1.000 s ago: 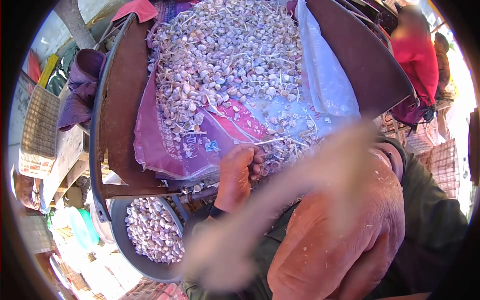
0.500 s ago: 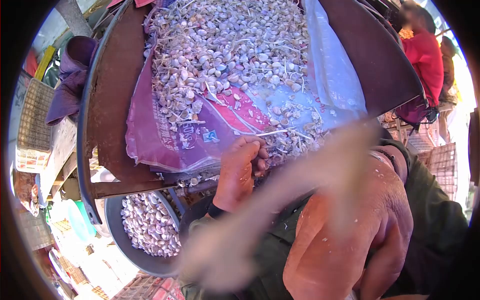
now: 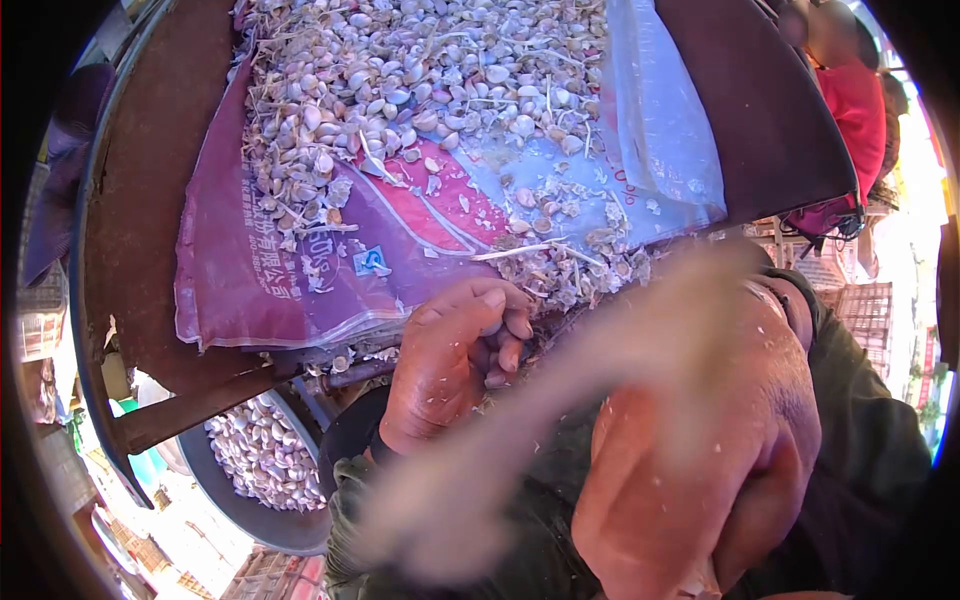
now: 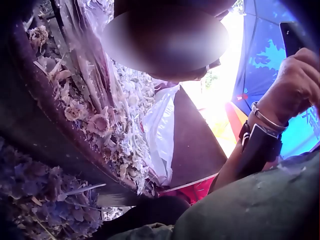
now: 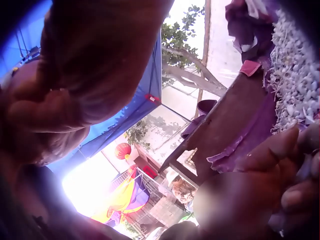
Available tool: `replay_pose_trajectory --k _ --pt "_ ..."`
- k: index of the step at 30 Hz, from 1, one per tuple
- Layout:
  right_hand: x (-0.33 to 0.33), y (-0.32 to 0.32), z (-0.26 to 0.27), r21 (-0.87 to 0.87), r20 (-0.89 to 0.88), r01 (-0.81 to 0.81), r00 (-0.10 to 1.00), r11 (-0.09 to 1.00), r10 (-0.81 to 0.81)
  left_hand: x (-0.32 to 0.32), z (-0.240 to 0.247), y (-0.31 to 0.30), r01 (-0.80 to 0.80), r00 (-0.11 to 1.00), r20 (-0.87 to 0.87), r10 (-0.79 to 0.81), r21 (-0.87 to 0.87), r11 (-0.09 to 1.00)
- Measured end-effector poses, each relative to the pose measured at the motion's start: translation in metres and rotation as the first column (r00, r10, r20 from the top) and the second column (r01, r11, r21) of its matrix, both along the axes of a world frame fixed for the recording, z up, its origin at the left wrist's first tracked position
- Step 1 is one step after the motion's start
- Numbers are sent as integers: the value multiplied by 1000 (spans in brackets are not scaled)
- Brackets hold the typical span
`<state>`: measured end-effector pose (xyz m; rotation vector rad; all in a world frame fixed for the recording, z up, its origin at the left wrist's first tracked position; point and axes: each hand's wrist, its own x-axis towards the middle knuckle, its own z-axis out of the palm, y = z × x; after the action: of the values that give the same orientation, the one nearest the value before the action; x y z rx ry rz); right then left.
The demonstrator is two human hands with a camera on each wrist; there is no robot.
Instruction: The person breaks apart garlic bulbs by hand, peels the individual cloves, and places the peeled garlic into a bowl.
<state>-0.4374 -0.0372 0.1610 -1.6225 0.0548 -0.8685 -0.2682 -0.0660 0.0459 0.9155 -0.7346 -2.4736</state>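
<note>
In the head view my left hand (image 3: 445,360) is at the table's front edge, its fingers curled in and the thumb against them. I cannot tell what lies inside its fingers. Just behind it are dry husks and stalks (image 3: 570,260). My right hand (image 3: 715,440) is large and close to the camera, back of the hand up, flecked with bits of husk. Its fingers bend downward, and a small pale piece (image 3: 704,580) shows between their tips. A heap of garlic cloves (image 3: 430,90) lies on a purple and red printed sack (image 3: 330,285). A blurred pale streak covers the space between the hands.
A brown metal side panel (image 3: 150,230) rises on the left of the table and another (image 3: 760,110) on the right. Below the left corner stands a grey basin (image 3: 310,530) of cloves. A person in red (image 3: 855,120) is at the far right.
The head view has turned, so the table, sack and basin sit further left. My left hand has come slightly left and its fingers remain curled. The right hand has shifted a little right.
</note>
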Motion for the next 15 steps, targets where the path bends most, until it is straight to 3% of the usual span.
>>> replay_pose_trajectory --k 1,4,6,7,9,12,15 --pt "-2 3 -5 25 -48 71 996 997 -70 0 -1 -1 -24 999 -34 24 0 1000" --pt "-12 7 -32 428 -320 258 940 866 -122 -7 4 2 -192 978 -79 192 8 981" --pt "-22 2 -44 351 -538 551 780 757 -319 -6 -8 4 -226 961 -164 225 12 974" --pt "-23 0 -50 285 -610 627 702 725 -367 -6 -1 5 -201 974 -100 204 36 979" --pt "-29 -3 -84 -105 -553 645 595 757 -584 -5 -9 4 -123 987 -116 114 -69 990" --pt "-31 -4 -97 -352 -537 575 523 739 -662 -10 -5 9 -102 994 11 107 -223 970" --pt "-29 0 -96 -434 -576 566 423 701 -699 -15 -9 13 -102 979 131 158 -356 929"
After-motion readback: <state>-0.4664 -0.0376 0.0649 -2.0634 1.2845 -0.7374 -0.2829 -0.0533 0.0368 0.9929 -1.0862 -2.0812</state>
